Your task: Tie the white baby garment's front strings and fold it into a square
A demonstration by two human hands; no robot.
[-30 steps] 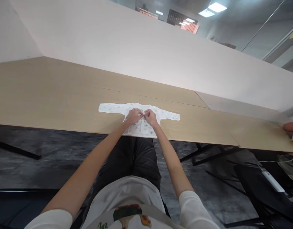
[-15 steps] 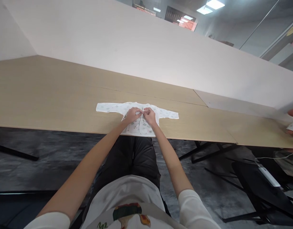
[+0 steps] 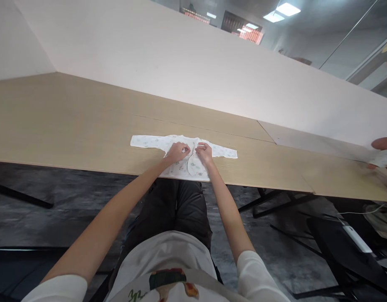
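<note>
A small white baby shirt (image 3: 181,168) with a scattered print lies front up on the table, its two long sleeves spread to the sides. Its lower hem reaches the table's near edge. My left hand (image 3: 177,152) is over the left front of the shirt, thumb and forefinger pinched in a ring at the front opening. Across the opening, my right hand (image 3: 205,152) pinches the right front edge near the neckline. A narrow gap separates the two hands. The fingers hide part of the upper front and any fastener there.
The long wooden table (image 3: 86,121) runs along a white partition (image 3: 168,54). Another person's hand (image 3: 384,143) with white cloth is at the far right. Black folding chairs (image 3: 332,243) stand below, one with a white power strip (image 3: 357,238) on it.
My hands were together at the front opening and have moved slightly apart, the right one going right. The view has shifted a little. At the far right, the other person's hand has moved.
</note>
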